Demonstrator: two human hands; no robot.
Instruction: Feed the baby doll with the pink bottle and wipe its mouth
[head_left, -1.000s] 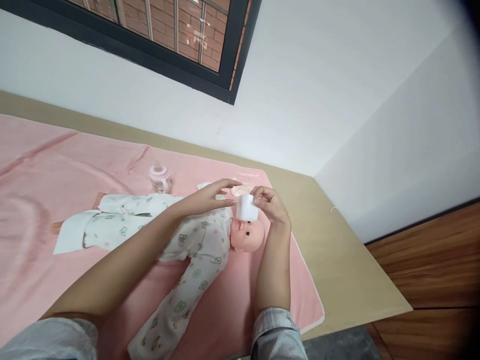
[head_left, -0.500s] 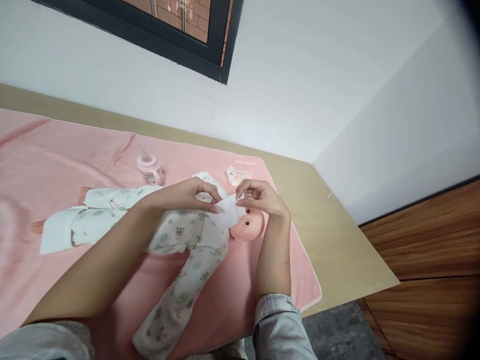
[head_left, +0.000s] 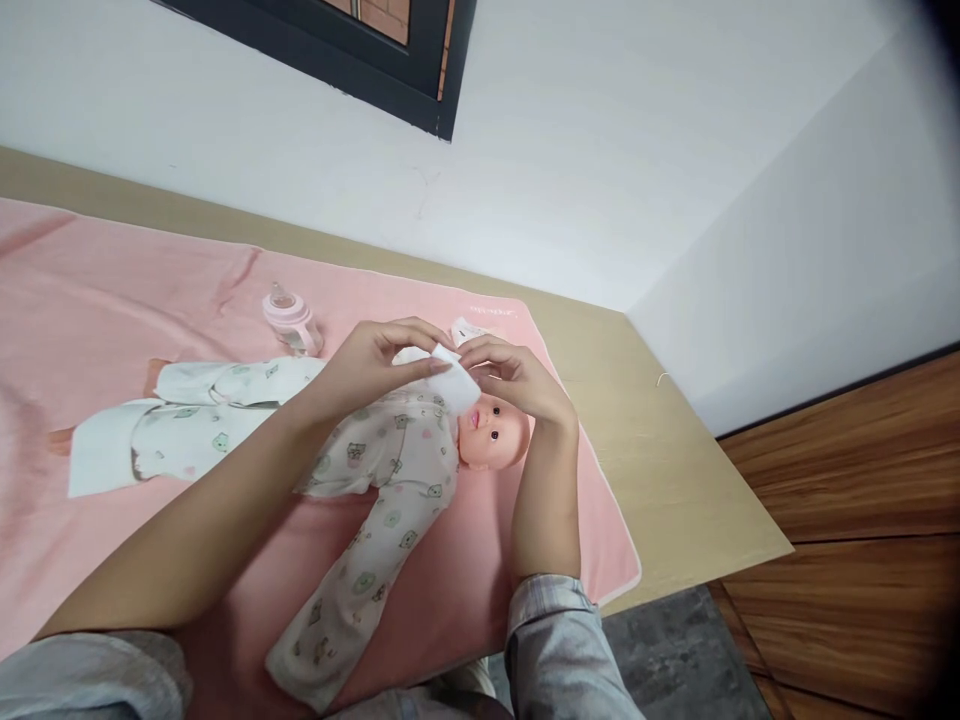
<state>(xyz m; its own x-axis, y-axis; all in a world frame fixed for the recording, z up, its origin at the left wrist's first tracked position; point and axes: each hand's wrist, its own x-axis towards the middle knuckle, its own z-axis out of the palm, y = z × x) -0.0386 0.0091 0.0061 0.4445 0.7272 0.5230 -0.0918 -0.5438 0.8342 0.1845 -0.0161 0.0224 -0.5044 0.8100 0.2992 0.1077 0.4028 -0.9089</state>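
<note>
Turned and creased since the earlier frame, where it was spread flatter between the two hands, the small white cloth [head_left: 456,390] now slants above the collar, and the doll's mouth, then partly covered, shows. The cloth is held in the air just beside the chin of the doll [head_left: 495,440], and whether its lower edge touches the chin cannot be told.

The left hand [head_left: 382,360] pinches the cloth's left side between thumb and fingers, the other fingers bent loosely over it. The right hand [head_left: 514,372] is curled, its fingertips at the cloth's right edge; whether they pinch it or only touch it cannot be told.

The doll lies on its back with its eyes open, dressed in a white patterned sleepsuit [head_left: 401,450], one sleeve stretched toward the near side. Beyond the hands, a crinkled packet [head_left: 466,330] lies partly hidden behind the fingers. Near the legs, on the far side, stands a pink-topped baby bottle [head_left: 289,316] with a handle. All of these are on a pink blanket [head_left: 562,520], which lies over a tan tabletop [head_left: 675,470]. Behind rises a white wall [head_left: 570,150] with a dark window frame [head_left: 360,70]; less of the window shows than before.
</note>
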